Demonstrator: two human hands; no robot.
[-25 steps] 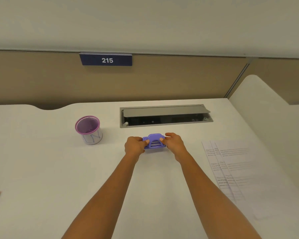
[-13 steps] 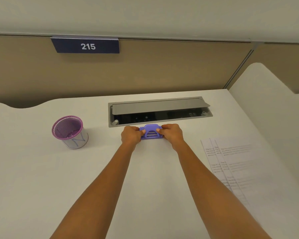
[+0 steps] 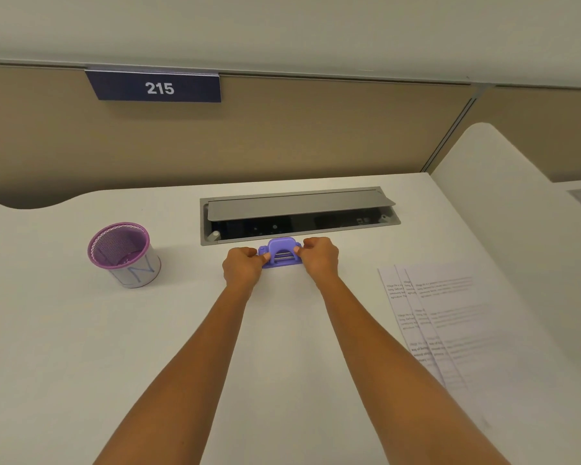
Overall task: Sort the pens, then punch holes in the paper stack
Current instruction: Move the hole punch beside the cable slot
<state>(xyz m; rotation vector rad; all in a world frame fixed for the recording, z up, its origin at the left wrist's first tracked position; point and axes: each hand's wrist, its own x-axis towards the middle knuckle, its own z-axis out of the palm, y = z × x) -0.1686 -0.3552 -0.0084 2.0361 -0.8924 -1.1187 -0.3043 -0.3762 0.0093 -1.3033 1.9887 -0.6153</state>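
Observation:
A small purple hole punch (image 3: 281,252) sits on the white desk (image 3: 81,347), just in front of the cable tray. My left hand (image 3: 243,267) grips its left end and my right hand (image 3: 320,258) grips its right end, fingers curled around it. A fanned stack of printed paper sheets (image 3: 446,320) lies flat on the desk to the right, apart from my hands. At the left stands a purple mesh pen cup (image 3: 123,254) with a white label; it looks empty. No pens are in view.
A grey cable tray (image 3: 299,214) with its lid half open is recessed in the desk right behind the punch. A tan partition with a "215" sign (image 3: 156,87) closes the back. A second desk (image 3: 517,203) adjoins at the right.
Both hands have pushed the hole punch away from me, up to the cable tray's front edge. The view has tilted up; the red pens at the left edge have dropped out of view.

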